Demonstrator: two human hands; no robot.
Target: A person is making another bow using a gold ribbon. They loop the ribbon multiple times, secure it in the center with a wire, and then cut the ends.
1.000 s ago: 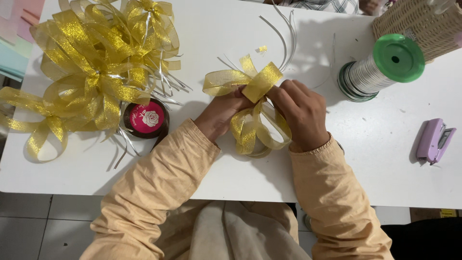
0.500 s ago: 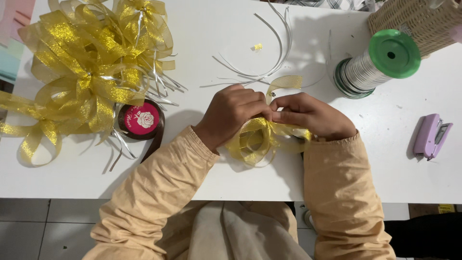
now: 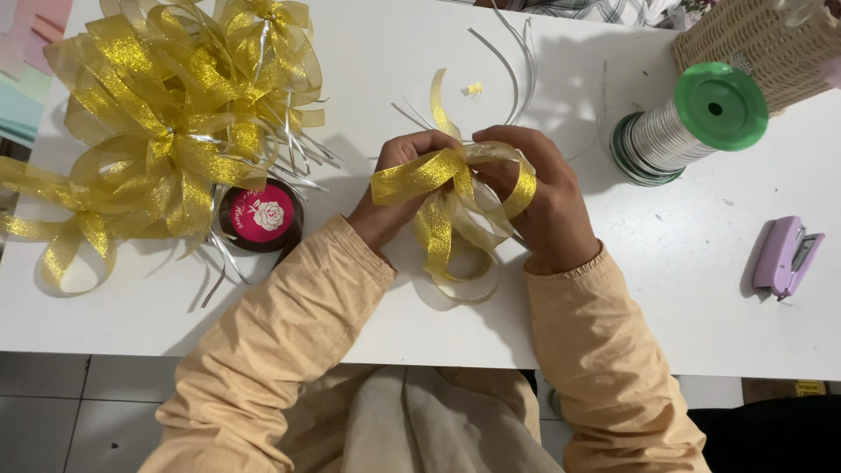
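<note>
Broadly, a white table [image 3: 683,324] carries everything, its near edge running along the person's lap; on its far left corner lies the biggest thing, a heap of finished gold bows [image 3: 166,131], their loops and thin silver tails spilling toward the left edge; at the far right corner stands a woven basket [image 3: 762,44], and just in front of it, touching or nearly so, a spool [image 3: 679,127] of silver cord with a green cap, tipped on its side; the gold ribbon [image 3: 455,219] being worked sits near the middle of the table, a little toward the near edge, its loops hanging down between both wrists and one free end standing up behind the fingers; the left hand [image 3: 394,188] is closed on the ribbon's left band, fingers curled over it; the right hand [image 3: 547,201] is likewise closed, fingers hooked through the loops on the right side, knuckles up; both sleeves are pale peach; a round brown roll [image 3: 260,216] with a pink label lies just beside the heap's near side, left of the left wrist; a lilac stapler [image 3: 786,257] rests near the right edge, well apart from the hands; thin silver strands [image 3: 508,61] curve on the table beyond the hands; a tiny gold scrap [image 3: 474,88] lies among them.
</note>
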